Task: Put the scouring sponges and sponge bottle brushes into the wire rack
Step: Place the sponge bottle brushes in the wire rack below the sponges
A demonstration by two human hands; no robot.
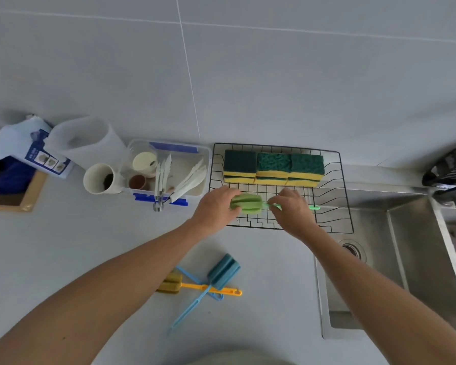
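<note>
A black wire rack stands on the counter against the wall. Several green-and-yellow scouring sponges are stacked along its back. A green sponge bottle brush lies across the rack's front. My left hand grips its sponge head and my right hand pinches its handle, whose tip sticks out to the right. On the counter nearer me lie a blue sponge brush and a yellow sponge brush, handles crossed with another blue handle.
A clear plastic box with cups and white utensils stands left of the rack, beside a white cup and a white jug. A steel sink lies to the right, a dark dish rack beyond it.
</note>
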